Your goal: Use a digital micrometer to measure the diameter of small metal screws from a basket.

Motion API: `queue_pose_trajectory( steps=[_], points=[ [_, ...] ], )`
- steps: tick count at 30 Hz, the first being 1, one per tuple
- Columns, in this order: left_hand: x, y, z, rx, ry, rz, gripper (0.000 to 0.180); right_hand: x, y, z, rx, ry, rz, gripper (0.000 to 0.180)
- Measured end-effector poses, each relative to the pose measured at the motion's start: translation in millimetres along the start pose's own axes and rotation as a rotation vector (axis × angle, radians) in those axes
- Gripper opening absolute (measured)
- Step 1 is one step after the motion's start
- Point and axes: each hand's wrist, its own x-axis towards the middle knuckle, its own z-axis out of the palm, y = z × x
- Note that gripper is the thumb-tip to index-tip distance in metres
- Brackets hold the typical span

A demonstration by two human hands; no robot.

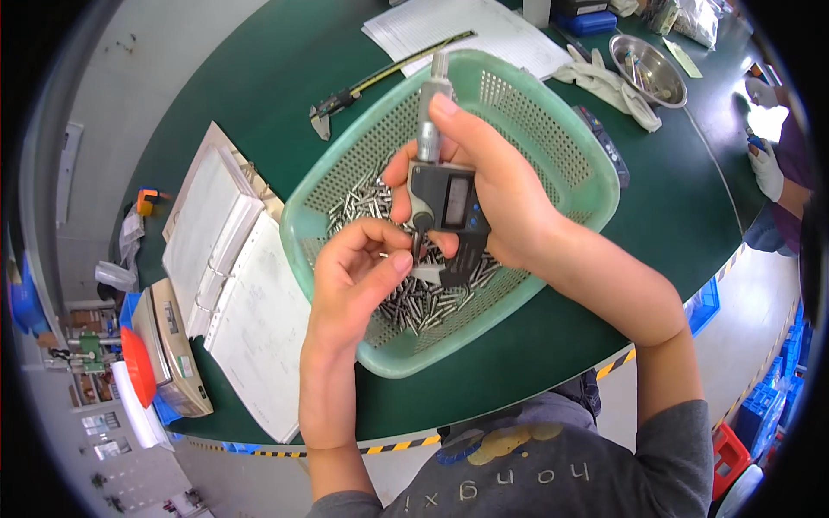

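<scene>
My right hand is wrapped round a digital micrometer, its thumb on the grey barrel near the thimble. The small display and blue buttons face up. With thumb and forefinger my left hand pinches a small metal pin at the micrometer's jaw opening; whether the jaws touch it I cannot tell. Both hands are above a green perforated plastic basket. Many short shiny metal pins lie loose inside it, partly hidden by my hands and the micrometer.
Beyond the basket, a caliper lies by paper sheets. An open ring binder and a weighing scale with a red pan are at left. White gloves and a metal bowl stand far right, near a co-worker's gloved hand.
</scene>
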Motion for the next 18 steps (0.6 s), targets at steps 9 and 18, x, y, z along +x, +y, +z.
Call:
queue_pose_trajectory(
  steps=[9,18],
  points=[
    [12.4,-1.8,2.6,0.737,0.383,0.267,0.013,-1.5,-3.1,0.6,0.045,0.112,-0.112,0.060],
    [15.9,-5.2,28.8,1.141,-0.274,0.419,0.026,-4.7,-5.8,-0.2,0.322,0.231,-0.126,0.057]
  ],
)
